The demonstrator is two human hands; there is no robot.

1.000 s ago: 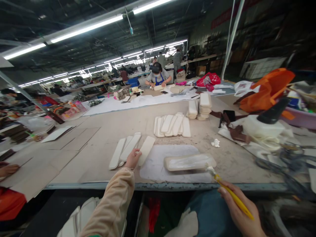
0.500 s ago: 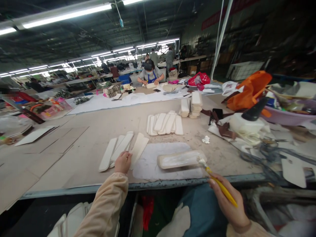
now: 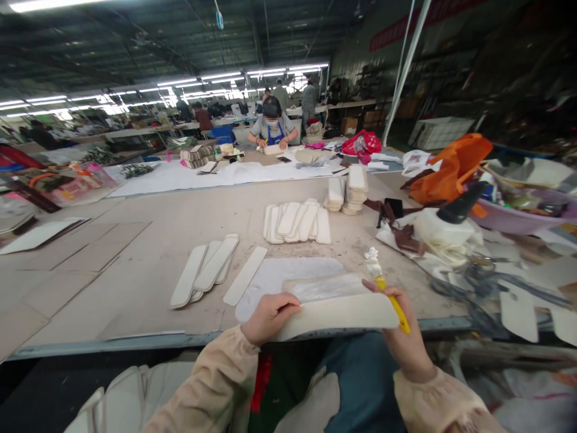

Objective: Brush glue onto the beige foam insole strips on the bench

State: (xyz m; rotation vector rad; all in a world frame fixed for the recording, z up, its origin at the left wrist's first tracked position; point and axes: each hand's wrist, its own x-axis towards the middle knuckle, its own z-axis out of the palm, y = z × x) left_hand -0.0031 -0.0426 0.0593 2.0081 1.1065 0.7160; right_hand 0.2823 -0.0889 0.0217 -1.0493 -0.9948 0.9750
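My left hand [image 3: 269, 314] grips the left end of a long cream strip [image 3: 342, 313] held just off the table's near edge. My right hand [image 3: 401, 337] steadies the strip's right end and pinches a yellow-handled glue brush [image 3: 386, 287], its white bristles pointing up. Behind the strip lies a glue-smeared piece [image 3: 327, 284] on a white sheet [image 3: 279, 278]. Several loose cream strips [image 3: 210, 273] lie fanned on the table to the left.
More cream strips lie in a row [image 3: 297, 221], with stacks [image 3: 349, 192] behind. A white glue bottle with a black cap [image 3: 444, 231], scissors, orange bag [image 3: 451, 168] and clutter fill the right. A seated person [image 3: 271, 128] works far across the table [image 3: 135, 264].
My left hand left the fanned strips and came right, lifting one strip to the table's near edge. My right hand rose with the brush and now supports the strip's other end.
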